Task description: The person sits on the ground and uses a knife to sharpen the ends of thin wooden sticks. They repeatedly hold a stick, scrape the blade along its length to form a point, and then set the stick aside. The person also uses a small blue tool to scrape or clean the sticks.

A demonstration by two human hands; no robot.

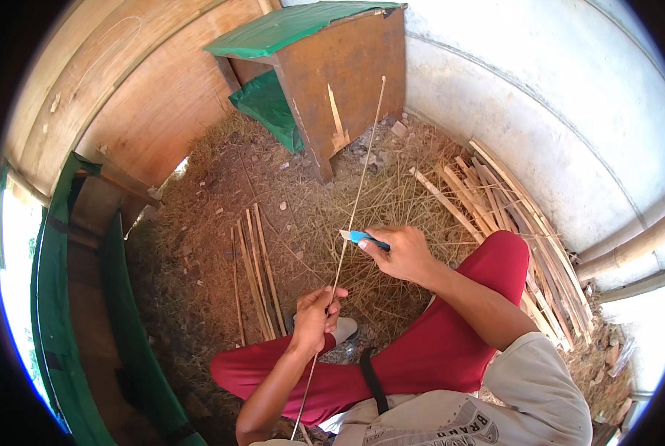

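A long thin bamboo stick runs from near my lap up toward the wooden cabinet. My left hand is closed around its lower part, and the stick's near end passes beside my left forearm. In my right hand is a blue utility knife, its short blade out to the left. The blade lies at the stick, a little above my left hand; whether it cuts in cannot be made out. Under both hands, pale thin shavings cover the ground around my feet.
Several split bamboo strips lie on the dirt at left. A larger pile of bamboo strips spreads along the white wall, beside my right knee. Ahead stands a brown wooden cabinet with a green top. Green-edged wooden furniture stands at left.
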